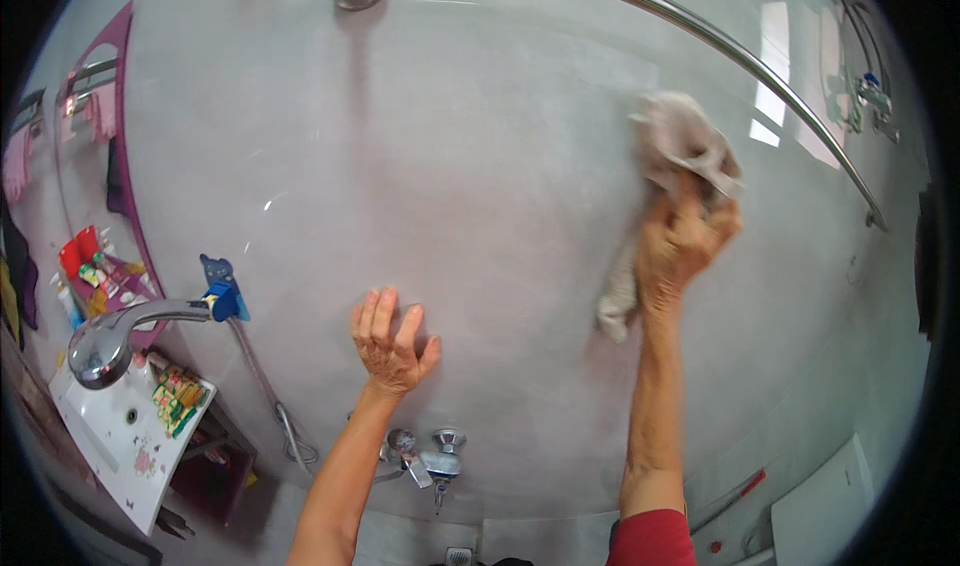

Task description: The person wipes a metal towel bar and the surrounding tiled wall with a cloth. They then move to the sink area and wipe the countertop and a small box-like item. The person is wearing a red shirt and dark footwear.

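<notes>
Before me stands a pale grey, glossy wall [487, 228]. My right hand [682, 243] is raised at the right and grips a whitish cloth [679, 127], which lies bunched against the wall above the fingers; part of it hangs down to the left of the wrist. The cloth and fingers are slightly blurred. My left hand [394, 345] rests on the wall left of centre, fingers spread and holding nothing. A chrome mixer tap [441, 462] is mounted on the wall low down, just right of my left forearm.
A chrome rail [720, 37] curves across the upper right. At the left, a shower head [101, 348] hangs in a blue holder [225, 296] above a white washbasin [97, 423], beside a purple-framed mirror [124, 138]. A floor drain [458, 556] lies below; another tap [876, 101] is far right.
</notes>
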A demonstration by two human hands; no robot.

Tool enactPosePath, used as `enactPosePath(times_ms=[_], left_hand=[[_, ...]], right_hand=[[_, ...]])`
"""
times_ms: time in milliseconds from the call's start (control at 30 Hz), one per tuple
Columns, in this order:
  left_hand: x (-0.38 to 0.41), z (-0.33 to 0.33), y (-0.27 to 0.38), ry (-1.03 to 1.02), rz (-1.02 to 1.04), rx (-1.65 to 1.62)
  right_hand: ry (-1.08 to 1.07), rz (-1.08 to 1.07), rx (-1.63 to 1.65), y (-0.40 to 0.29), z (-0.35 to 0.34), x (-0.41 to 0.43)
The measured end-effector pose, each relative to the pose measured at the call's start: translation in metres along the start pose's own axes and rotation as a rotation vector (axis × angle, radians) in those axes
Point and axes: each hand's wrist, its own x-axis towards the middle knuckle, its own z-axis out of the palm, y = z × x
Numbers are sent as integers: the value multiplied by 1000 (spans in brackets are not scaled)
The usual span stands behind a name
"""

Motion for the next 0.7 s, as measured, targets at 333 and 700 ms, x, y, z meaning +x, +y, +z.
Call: enactPosePath(times_ms=[333,700], left_hand=[[1,3,11,-36,-57,-67],[-34,-45,-23,-201,-554,-186]], right_hand=[[-80,432,-385,68,-37,-30],[-127,-90,-15,-86,-2,-16]])
